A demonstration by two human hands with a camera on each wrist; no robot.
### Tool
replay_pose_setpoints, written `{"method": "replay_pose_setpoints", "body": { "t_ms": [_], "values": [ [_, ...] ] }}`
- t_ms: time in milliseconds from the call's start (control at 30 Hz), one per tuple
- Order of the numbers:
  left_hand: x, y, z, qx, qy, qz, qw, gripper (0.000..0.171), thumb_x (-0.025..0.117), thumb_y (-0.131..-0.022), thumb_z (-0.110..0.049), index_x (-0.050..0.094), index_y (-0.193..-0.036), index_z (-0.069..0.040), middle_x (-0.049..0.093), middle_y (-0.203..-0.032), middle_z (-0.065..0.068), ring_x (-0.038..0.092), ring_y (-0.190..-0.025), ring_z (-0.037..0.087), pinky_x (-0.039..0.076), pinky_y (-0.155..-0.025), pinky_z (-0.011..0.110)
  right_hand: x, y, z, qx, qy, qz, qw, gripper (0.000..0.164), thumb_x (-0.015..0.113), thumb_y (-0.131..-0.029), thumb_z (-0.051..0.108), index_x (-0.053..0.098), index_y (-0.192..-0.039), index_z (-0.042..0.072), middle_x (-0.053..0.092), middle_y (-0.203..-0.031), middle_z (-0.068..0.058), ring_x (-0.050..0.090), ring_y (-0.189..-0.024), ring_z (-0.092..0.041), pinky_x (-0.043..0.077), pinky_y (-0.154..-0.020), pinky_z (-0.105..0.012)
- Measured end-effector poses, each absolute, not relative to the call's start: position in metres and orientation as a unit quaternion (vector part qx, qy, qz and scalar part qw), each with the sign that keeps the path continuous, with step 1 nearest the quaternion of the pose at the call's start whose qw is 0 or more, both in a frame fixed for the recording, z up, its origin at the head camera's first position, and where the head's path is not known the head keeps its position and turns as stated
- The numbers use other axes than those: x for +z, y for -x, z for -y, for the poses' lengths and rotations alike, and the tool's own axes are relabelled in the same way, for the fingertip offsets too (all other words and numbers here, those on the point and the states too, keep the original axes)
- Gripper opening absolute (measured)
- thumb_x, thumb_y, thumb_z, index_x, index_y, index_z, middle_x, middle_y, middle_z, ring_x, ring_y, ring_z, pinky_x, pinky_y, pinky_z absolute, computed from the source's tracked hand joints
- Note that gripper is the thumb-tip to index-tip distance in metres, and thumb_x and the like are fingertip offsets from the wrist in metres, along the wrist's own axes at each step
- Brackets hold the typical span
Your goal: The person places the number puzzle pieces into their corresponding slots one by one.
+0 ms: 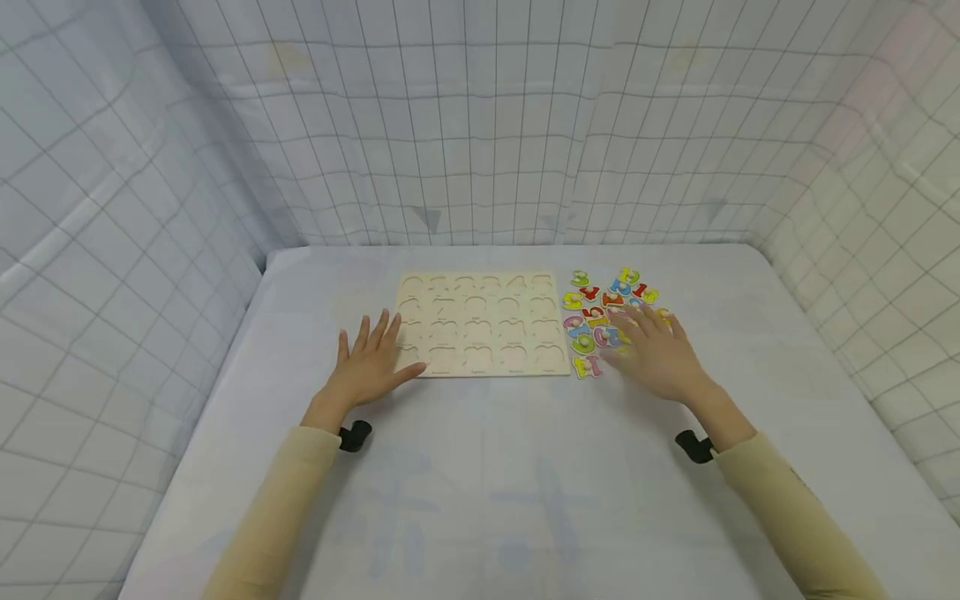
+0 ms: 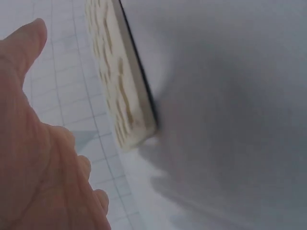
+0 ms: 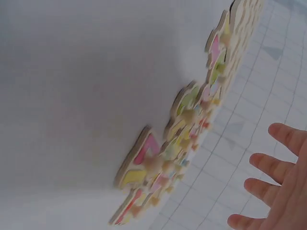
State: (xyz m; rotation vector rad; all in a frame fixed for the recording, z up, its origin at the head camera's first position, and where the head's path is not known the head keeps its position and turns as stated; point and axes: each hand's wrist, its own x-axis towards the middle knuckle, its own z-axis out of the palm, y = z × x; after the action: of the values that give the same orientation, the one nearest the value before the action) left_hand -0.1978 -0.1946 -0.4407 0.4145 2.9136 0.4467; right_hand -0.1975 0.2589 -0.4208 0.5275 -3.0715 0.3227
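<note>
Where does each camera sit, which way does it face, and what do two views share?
Head: worn on the head, facing forward and down at the board and number pieces; left hand, right hand and sleeves show.
Left wrist: on that wrist, facing the board's edge; palm and thumb show.
Right wrist: on that wrist, facing the pieces; fingers show.
Head and right wrist share pieces and board.

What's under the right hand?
Colourful number pieces lie beneath the right hand; the right wrist view shows a gap. In the head view, the hand covers some, so their numbers can't be read.
</note>
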Motion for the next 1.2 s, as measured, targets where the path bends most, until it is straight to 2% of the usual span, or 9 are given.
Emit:
{"method": "replay_pose_setpoints", "body": {
  "t_ms": [133,300,433,533,700,900,1200],
  "values": [
    [-0.451,0.197,0.209,0.179,-0.122,-0.97,0.112,0.1,0.041,-0.087,-0.071,-0.003,-0.153,-0.009,-0.007,-0.157,0.015,-0.012,-0.14,0.04,-0.018,-0.102,0.061,-0.424,0.204,-0.285,0.158,-0.134,0.978,0.033,0.063,0.04,-0.097,0.053,0.044,-0.141,0.007,0.039,-0.143,-0.02,0.024,-0.134,-0.042,0.014,-0.104,-0.062],
    [-0.459,0.196,0.217,0.205,-0.116,-0.963,0.131,0.096,0.042,-0.088,-0.069,0.0,-0.154,-0.013,-0.005,-0.158,0.011,-0.012,-0.14,0.038,-0.016,-0.103,0.06,-0.428,0.21,-0.307,0.204,-0.106,0.97,0.08,0.057,0.039,-0.1,0.045,0.053,-0.132,0.0,0.049,-0.132,-0.026,0.036,-0.124,-0.047,0.024,-0.097,-0.065],
    [-0.459,0.196,0.219,0.22,-0.125,-0.957,0.141,0.09,0.044,-0.091,-0.063,0.003,-0.154,-0.013,-0.003,-0.158,0.011,-0.014,-0.14,0.037,-0.016,-0.103,0.06,-0.43,0.215,-0.314,0.232,-0.087,0.966,0.071,0.057,0.038,-0.1,0.046,0.055,-0.129,-0.002,0.051,-0.129,-0.028,0.037,-0.123,-0.048,0.025,-0.096,-0.066],
    [-0.46,0.196,0.221,0.223,-0.133,-0.955,0.146,0.086,0.043,-0.093,-0.06,0.004,-0.154,-0.013,-0.004,-0.158,0.011,-0.016,-0.139,0.036,-0.017,-0.103,0.06,-0.434,0.22,-0.316,0.241,-0.076,0.966,0.059,0.056,0.04,-0.1,0.045,0.057,-0.126,-0.001,0.052,-0.127,-0.028,0.04,-0.12,-0.048,0.03,-0.092,-0.064],
    [-0.464,0.196,0.223,0.222,-0.136,-0.954,0.151,0.085,0.04,-0.093,-0.062,0.002,-0.154,-0.016,-0.007,-0.158,0.008,-0.02,-0.139,0.033,-0.019,-0.103,0.057,-0.44,0.23,-0.319,0.24,-0.065,0.967,0.049,0.04,0.051,-0.098,0.032,0.063,-0.116,-0.002,0.057,-0.112,-0.025,0.047,-0.102,-0.041,0.04,-0.079,-0.056],
    [-0.464,0.195,0.222,0.234,-0.141,-0.95,0.152,0.086,0.042,-0.093,-0.06,0.003,-0.154,-0.014,-0.006,-0.158,0.011,-0.02,-0.139,0.034,-0.02,-0.102,0.058,-0.444,0.238,-0.322,0.224,-0.046,0.973,0.012,0.031,0.065,-0.091,0.027,0.069,-0.105,-0.001,0.055,-0.098,-0.019,0.044,-0.093,-0.036,0.04,-0.073,-0.048],
    [-0.474,0.2,0.225,0.223,-0.131,-0.954,0.152,0.087,0.04,-0.092,-0.064,-0.001,-0.154,-0.02,-0.01,-0.158,0.006,-0.024,-0.138,0.029,-0.022,-0.102,0.055,-0.447,0.253,-0.325,0.199,-0.06,0.978,0.003,0.027,0.067,-0.09,0.023,0.071,-0.104,0.0,0.058,-0.091,-0.013,0.044,-0.087,-0.033,0.037,-0.065,-0.04]
  ]
}}
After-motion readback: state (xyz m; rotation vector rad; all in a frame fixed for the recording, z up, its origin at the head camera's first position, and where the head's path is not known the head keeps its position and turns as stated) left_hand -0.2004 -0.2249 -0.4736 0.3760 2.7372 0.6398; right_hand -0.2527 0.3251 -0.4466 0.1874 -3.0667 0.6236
